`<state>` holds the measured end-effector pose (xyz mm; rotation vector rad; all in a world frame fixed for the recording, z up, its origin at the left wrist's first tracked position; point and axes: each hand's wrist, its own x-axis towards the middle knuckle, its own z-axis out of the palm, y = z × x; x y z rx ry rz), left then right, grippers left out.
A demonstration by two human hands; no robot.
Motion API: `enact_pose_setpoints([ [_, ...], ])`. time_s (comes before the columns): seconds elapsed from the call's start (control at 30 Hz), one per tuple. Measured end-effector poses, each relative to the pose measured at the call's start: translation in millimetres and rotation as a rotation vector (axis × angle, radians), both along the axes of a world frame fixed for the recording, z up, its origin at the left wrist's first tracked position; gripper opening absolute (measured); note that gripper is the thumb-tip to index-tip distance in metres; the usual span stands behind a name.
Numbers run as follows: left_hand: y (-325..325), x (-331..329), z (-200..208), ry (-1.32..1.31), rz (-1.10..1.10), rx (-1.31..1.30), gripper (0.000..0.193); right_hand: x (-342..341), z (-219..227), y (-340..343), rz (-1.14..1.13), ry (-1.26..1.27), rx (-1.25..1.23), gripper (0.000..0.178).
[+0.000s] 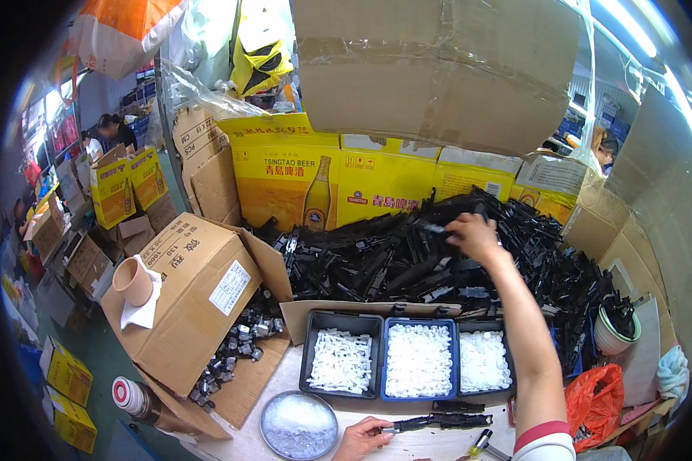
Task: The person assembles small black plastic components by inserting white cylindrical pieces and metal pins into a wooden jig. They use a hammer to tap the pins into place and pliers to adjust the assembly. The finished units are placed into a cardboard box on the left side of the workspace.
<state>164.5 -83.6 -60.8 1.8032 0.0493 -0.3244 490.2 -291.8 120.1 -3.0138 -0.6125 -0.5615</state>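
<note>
My left hand point(361, 440) is at the table's front edge, thumb and fingers closed on the end of a slim black plastic part point(414, 423). More black parts point(466, 420) lie just to its right, lined up on the table. My right hand point(475, 234) is stretched far out over a large heap of black plastic parts point(361, 257). Its fingers point down at the heap; whether they grip a piece I cannot tell. Between heap and table edge stand three bins: a black bin point(313, 315) of white pieces, a blue bin point(456, 393) of round white caps, and a dark bin point(480, 326) of white pieces.
A round metal dish point(265, 439) holds clear small pieces. Left stands a cardboard box point(184, 307) spilling metal parts point(242, 342), with a paper roll point(133, 281) on top. A lidded jar point(127, 393), a yellow-handled tool point(480, 442) and a red bag point(596, 399) are nearby.
</note>
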Motion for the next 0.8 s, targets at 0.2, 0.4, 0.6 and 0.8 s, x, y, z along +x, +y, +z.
enact_pose_setpoints([
  [0.2,-0.8,1.2,1.3,0.001,-0.040,0.042,0.035,24.5,24.0,-53.5,-0.003,-0.108,0.724,0.026],
  [0.4,1.4,1.6,10.0,0.030,-0.023,0.076,0.035,27.9,37.6,-57.1,-0.456,-0.288,0.611,0.036],
  [0.6,-0.2,1.7,5.8,0.032,-0.022,0.043,0.037,10.9,39.3,-19.1,0.023,-0.541,0.216,0.011],
  [0.8,-2.2,0.8,-27.5,0.111,-0.049,-0.189,0.035,-23.2,-20.7,112.3,0.454,-0.130,-0.096,0.016],
])
